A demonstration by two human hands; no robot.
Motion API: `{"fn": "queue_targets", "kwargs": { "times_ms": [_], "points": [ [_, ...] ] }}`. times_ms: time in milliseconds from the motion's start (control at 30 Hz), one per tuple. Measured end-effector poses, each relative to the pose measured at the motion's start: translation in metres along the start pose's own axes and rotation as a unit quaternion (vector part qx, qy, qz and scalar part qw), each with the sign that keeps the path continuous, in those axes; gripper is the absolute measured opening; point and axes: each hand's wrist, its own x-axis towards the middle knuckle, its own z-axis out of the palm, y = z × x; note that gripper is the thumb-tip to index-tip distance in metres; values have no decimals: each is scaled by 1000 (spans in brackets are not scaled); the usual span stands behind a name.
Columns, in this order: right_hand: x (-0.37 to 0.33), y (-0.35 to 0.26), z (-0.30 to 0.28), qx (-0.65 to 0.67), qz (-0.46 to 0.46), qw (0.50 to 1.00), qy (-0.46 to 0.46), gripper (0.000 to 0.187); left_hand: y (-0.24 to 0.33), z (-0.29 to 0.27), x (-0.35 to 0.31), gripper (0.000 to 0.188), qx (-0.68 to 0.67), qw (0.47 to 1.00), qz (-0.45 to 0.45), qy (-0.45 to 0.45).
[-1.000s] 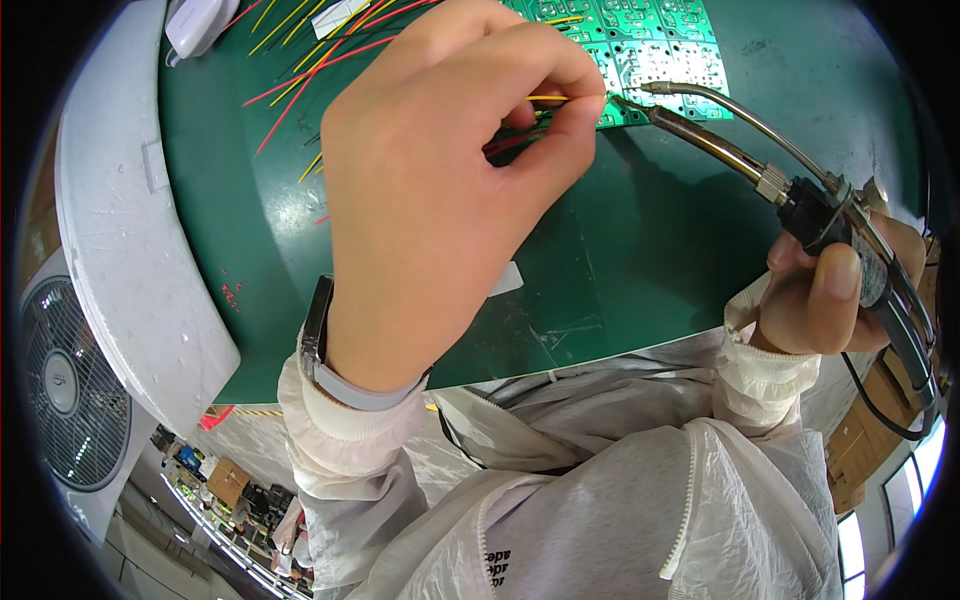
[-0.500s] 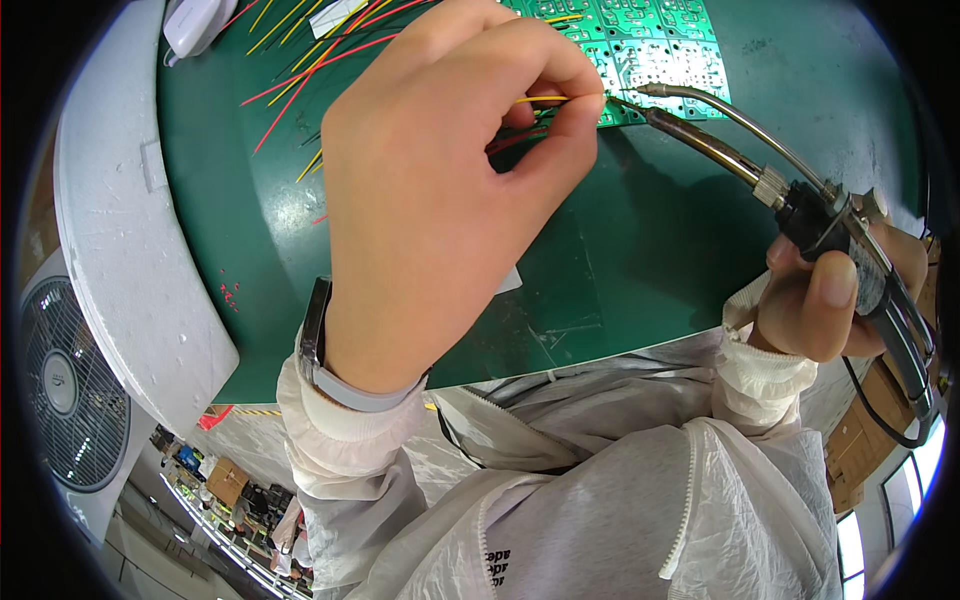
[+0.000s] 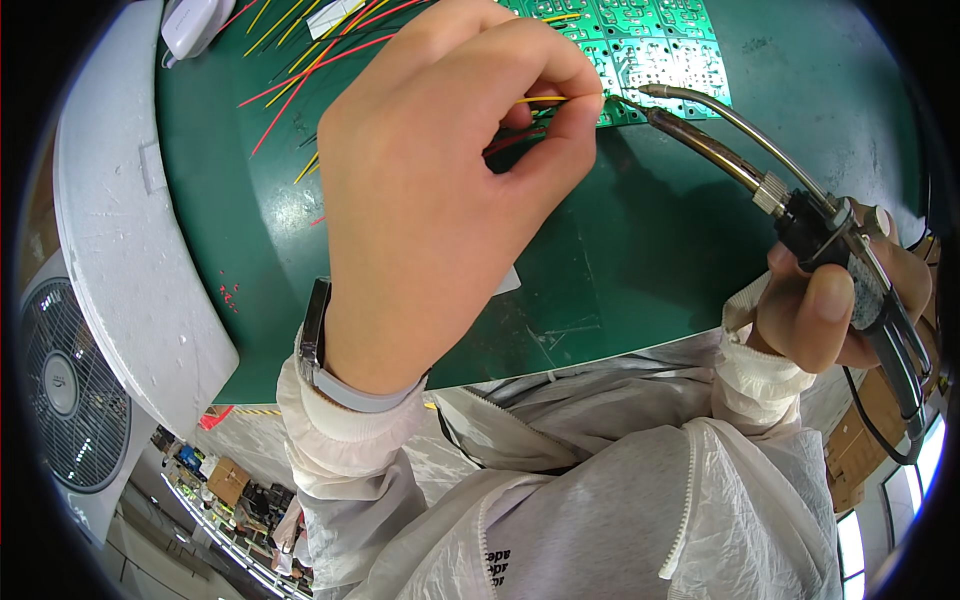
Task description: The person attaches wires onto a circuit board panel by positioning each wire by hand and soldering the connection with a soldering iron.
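Between thumb and forefinger, my left hand (image 3: pixel 440 180) pinches a thin yellow wire (image 3: pixel 543 99), its end at the near edge of a green circuit board panel (image 3: pixel 665 65). My right hand (image 3: pixel 830 300) is wrapped round the black handle of a soldering iron (image 3: pixel 735 165), with a thin curved metal tube running along its upper side. The iron's tip lies at the board beside my left fingertips, where the wire's end is. My fingers partly cover the joint, so I cannot tell whether the tip touches the wire.
Loose red, yellow and black wires (image 3: pixel 300 75) lie at the far left of the green mat (image 3: pixel 270 330). Behind them is a white plastic device (image 3: pixel 192 25). White foam (image 3: pixel 130 240) borders the mat's left side, with a fan (image 3: pixel 75 385) beyond. Red scraps (image 3: pixel 229 297) dot the mat.
My right hand and the iron's handle have dropped slightly, while the tip stays near the same spot on the board. My left hand keeps its pinch on the yellow wire, almost unmoved.
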Motion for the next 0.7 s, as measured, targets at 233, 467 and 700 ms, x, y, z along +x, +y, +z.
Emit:
{"fn": "queue_targets", "kwargs": {
  "times_ms": [233,467,700],
  "points": [
    [2,-2,-5,14,3,999,-30,38,7,-5,6,10,108,992,-8,-64],
    [0,-5,0,18,-3,1000,-26,40,4,-4,3,10,82,996,10,-43],
    [1,-12,9,-48,32,998,29,41,4,8,-5,12,-12,999,-47,15]
  ]
}}
